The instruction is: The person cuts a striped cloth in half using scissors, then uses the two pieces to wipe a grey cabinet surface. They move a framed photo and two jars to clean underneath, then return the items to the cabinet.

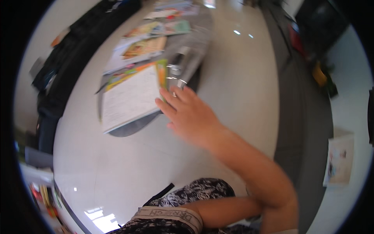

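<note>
My right hand (188, 114) reaches over the near end of a grey oval table (125, 128), back of the hand up and fingers spread. Its fingertips overlap the right edge of an open book or notebook with white pages (131, 99); blur hides whether they touch it. Under those pages lies a colourful book or booklet (162, 71). Just beyond my fingers are clear, shiny objects (175, 70), too blurred to name. My left hand is out of view. A bare limb crosses at the patterned shorts (204, 188), partly behind my right arm.
Farther along the table lie an orange-yellow booklet (146, 46), papers and several other booklets (178, 27). A black sofa (79, 58) stands at the left, on a glossy tiled floor (117, 163). A long grey surface (298, 117) runs along the right.
</note>
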A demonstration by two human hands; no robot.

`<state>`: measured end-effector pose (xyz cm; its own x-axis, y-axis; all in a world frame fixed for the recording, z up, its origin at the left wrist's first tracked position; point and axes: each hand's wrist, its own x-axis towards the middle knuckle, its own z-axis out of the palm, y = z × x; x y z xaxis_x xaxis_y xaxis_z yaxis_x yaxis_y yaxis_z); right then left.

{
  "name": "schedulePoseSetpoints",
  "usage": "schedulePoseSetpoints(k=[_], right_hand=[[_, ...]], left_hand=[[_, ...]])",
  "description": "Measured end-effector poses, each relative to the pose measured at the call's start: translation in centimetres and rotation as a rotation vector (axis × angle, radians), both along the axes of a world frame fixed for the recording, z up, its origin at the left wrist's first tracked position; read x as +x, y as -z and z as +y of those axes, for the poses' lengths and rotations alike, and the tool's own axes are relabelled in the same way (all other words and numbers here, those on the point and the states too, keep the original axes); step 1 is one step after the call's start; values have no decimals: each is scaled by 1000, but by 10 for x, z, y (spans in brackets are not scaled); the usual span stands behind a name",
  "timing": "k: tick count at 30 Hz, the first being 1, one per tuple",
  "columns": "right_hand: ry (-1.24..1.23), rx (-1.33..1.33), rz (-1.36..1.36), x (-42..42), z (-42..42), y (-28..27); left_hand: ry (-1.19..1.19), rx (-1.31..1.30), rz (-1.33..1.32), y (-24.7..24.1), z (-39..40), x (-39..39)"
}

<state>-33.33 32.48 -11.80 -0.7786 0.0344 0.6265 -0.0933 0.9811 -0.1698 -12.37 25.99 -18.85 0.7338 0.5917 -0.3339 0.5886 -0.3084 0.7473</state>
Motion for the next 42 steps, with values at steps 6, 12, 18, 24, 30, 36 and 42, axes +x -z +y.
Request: schedulePoseSetpoints(k=[6, 12, 18, 24, 30, 36, 42], right_hand=[[813, -196, -102, 276, 5, -94], [1295, -1190, 505, 428, -192, -49], [1358, -1217, 800, 438, -224, 62], [1330, -1280, 1171, 484, -323, 38], [1746, -1590, 1233, 568, -399, 60], [2238, -1083, 682, 567, -405, 115], [2006, -611, 133, 515, -345, 120]], left_hand=[[-456, -580, -497, -2, 20, 27], [-654, -1068, -1015, -32, -12, 69], [-501, -767, -749, -18, -55, 144], [-486, -673, -878, -28, -54, 118], [-408, -647, -854, -25, -36, 106], [-259, -409, -499, -1, -41, 130], [-288, -155, -205, -3, -23, 108]])
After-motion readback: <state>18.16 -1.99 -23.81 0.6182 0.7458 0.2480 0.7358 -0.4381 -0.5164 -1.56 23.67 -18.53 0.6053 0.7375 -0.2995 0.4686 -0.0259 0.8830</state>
